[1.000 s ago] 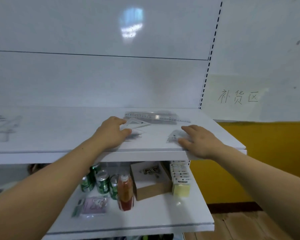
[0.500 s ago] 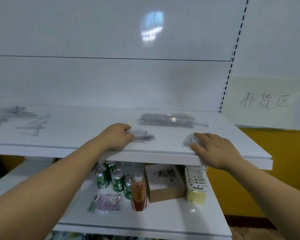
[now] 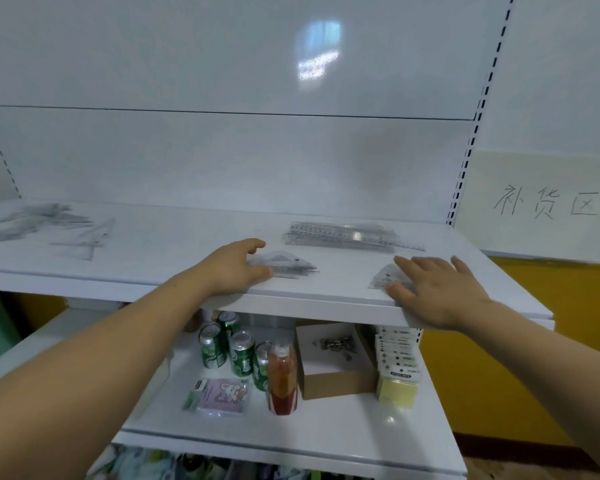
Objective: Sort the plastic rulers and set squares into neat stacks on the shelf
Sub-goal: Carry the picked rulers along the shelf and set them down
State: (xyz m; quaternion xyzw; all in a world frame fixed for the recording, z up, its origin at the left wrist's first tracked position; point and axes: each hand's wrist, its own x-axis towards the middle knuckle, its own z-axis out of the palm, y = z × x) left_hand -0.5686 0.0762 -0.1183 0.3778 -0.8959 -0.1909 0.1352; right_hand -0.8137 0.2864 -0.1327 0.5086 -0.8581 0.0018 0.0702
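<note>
Squaring-up time: left hand [image 3: 234,268] cups a set-square stack [image 3: 284,264] at the shelf [image 3: 146,251] front, right hand [image 3: 437,289] presses flat, fingers [image 3: 426,265] spread, on a smaller pile [image 3: 383,277] (rulers [image 3: 343,235] behind), so merging them looks next.

Clear rulers [image 3: 347,235] lie stacked far back on the shelf [image 3: 153,261], set squares [image 3: 286,263] and a smaller stack [image 3: 381,277] nearer, a jumble [image 3: 32,220] far left.

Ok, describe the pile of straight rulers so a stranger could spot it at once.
Start at the white upper shelf, right half, towards the back wall. The pile of clear plastic straight rulers lies beyond the left hand and right hand. Unlike the small clear triangular set squares by those hands, it is long, narrow and marked with scales.
</note>
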